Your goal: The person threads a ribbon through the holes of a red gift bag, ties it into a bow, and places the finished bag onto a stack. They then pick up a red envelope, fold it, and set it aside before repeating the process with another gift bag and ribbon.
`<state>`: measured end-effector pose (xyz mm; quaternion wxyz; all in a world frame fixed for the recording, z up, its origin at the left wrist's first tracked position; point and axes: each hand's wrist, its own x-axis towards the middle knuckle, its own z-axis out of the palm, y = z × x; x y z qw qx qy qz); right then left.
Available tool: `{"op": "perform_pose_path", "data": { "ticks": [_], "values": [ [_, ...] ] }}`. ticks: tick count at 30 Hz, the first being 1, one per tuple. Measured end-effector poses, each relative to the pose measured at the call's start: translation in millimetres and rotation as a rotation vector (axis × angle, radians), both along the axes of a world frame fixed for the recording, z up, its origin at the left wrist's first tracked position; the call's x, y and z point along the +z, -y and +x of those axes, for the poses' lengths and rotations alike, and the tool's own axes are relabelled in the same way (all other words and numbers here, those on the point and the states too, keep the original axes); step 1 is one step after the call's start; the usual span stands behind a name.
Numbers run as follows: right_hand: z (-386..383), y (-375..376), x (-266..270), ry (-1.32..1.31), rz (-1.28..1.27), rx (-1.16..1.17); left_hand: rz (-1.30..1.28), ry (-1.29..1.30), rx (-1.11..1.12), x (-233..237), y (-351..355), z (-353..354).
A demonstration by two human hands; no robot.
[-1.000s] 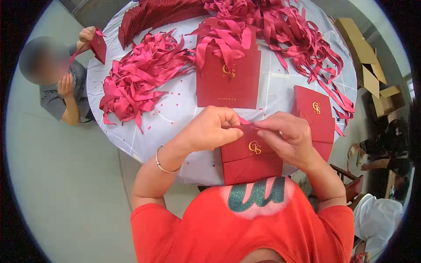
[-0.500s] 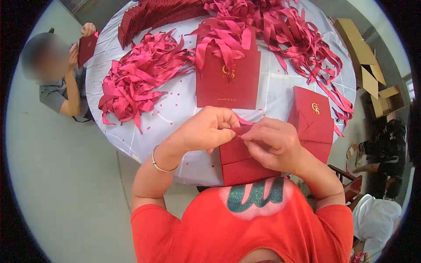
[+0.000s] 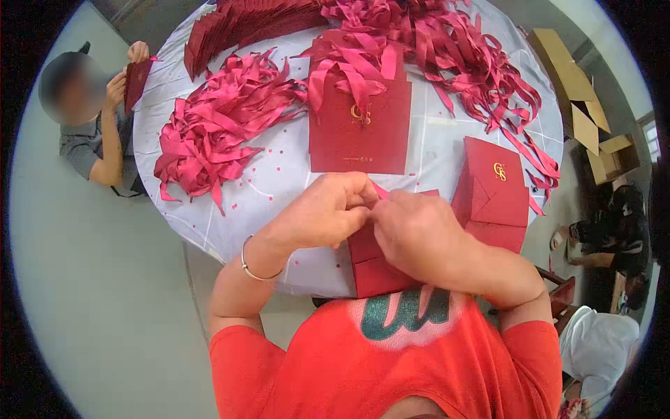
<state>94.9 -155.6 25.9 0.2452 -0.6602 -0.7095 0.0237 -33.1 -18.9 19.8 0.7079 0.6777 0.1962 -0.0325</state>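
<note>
A dark red paper bag (image 3: 380, 276) lies flattened at the table's near edge, against the orange-red shirt. My left hand (image 3: 322, 209) is closed in a pinch at the bag's upper left edge, a bangle on its wrist. Right beside it, my right hand (image 3: 422, 230) is closed, its fingertips meeting the left ones. A short piece of pink ribbon (image 3: 380, 190) shows between the hands; the pinched part is hidden by fingers. Ahead lies a stack of red paper bags (image 3: 359, 150) with gold lettering. To the right stands another folded red bag (image 3: 495, 174).
Pink ribbons are heaped at left (image 3: 216, 133) and at right (image 3: 481, 77) on the white-covered round table (image 3: 279, 188). A row of red bags (image 3: 255, 28) lies at the back. A person (image 3: 98, 143) at left holds a red bag. Cardboard boxes (image 3: 565, 70) stand at right.
My right hand has moved left and up against my left fingertips, covering the ribbon end seen earlier on the bag. My left hand has barely moved. The person at left has lowered the bag slightly.
</note>
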Motion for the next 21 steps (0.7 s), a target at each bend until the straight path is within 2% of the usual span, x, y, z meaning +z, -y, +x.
{"op": "perform_pose_path", "data": {
  "ticks": [1,2,6,9,12,14,15,16,18,20,21],
  "values": [
    [2.5,-4.0,-1.5,-0.052,-0.059,-0.016,0.014,0.007,0.011,-1.2,-0.8,-0.7],
    [8.4,-6.1,2.0,-0.224,-0.029,0.01,0.014,0.008,0.008,-0.5,-0.8,-1.2],
    [18.3,-8.0,3.1,-0.226,-0.008,0.011,0.121,0.024,-0.024,0.3,-1.5,-3.2],
    [36.9,-12.7,-0.8,-0.465,-0.085,0.139,0.119,0.022,-0.054,9.1,-0.6,-4.4],
    [56.7,-19.1,12.2,-0.932,-0.491,0.096,0.094,0.031,-0.054,6.5,0.6,-6.1],
    [67.9,-31.3,20.7,-1.026,-0.685,0.1,0.126,0.039,-0.06,4.6,4.0,-5.4],
    [67.6,-35.9,35.9,-0.883,-0.765,0.1,0.206,0.086,-0.024,5.6,7.5,-4.3],
    [69.9,-44.3,32.4,-0.89,-0.744,0.085,0.285,0.134,0.008,6.4,10.8,-3.0],
    [77.1,-60.6,13.5,-0.693,-0.841,0.368,0.33,0.21,0.051,5.7,14.3,-1.8],
    [78.5,-69.2,7.1,-0.86,-1.029,0.403,0.352,0.157,0.089,8.2,15.4,-3.9],
    [76.2,-70.3,4.0,-0.88,-1.025,0.398,0.356,0.159,0.072,9.1,15.4,-3.9]
  ]
}}
